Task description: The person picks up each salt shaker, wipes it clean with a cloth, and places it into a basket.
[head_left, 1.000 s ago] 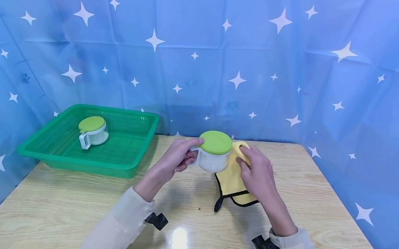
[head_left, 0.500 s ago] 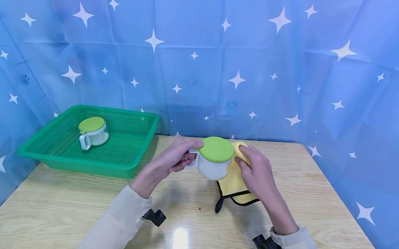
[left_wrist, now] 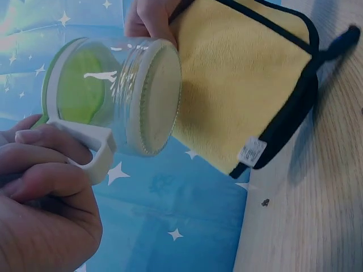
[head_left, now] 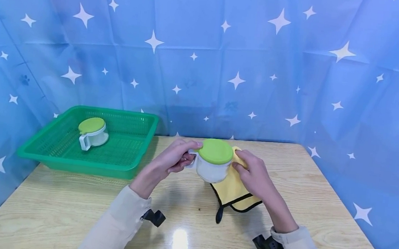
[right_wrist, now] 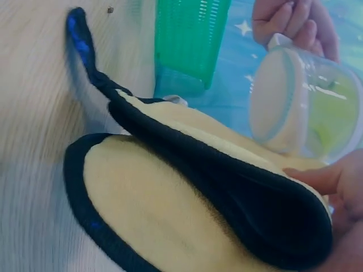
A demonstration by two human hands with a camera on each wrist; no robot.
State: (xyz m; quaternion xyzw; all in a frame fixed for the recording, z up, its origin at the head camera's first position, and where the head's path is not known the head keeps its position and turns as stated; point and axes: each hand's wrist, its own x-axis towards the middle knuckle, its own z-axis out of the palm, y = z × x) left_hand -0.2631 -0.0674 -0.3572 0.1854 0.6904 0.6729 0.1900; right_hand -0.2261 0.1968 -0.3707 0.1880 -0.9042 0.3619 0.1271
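Observation:
A clear seasoning jar (head_left: pixel 213 170) with a green lid and a white handle is held up over the table. My left hand (head_left: pixel 178 156) grips its handle (left_wrist: pixel 85 144), the thumb lying at the lid's edge. Beside the jar, my right hand (head_left: pixel 254 172) pinches a folded yellow cloth (head_left: pixel 231 189) with black edging and a black hanging loop. The cloth drapes down behind and to the right of the jar. In the left wrist view the cloth (left_wrist: pixel 238 79) lies right at the jar's base. The right wrist view shows the cloth's folded edge (right_wrist: pixel 215 147) close up.
To the left on the wooden table (head_left: pixel 68 208) stands a green plastic basket (head_left: pixel 133 170). A second jar (head_left: pixel 94 132) with a green lid and white handle sits inside it. A blue curtain (head_left: pixel 205 61) with white stars hangs behind the table.
The jar has come slightly down and nearer, its lid tipping more into view. My right hand and the cloth have shifted a little downward, and the cloth's loop hangs lower.

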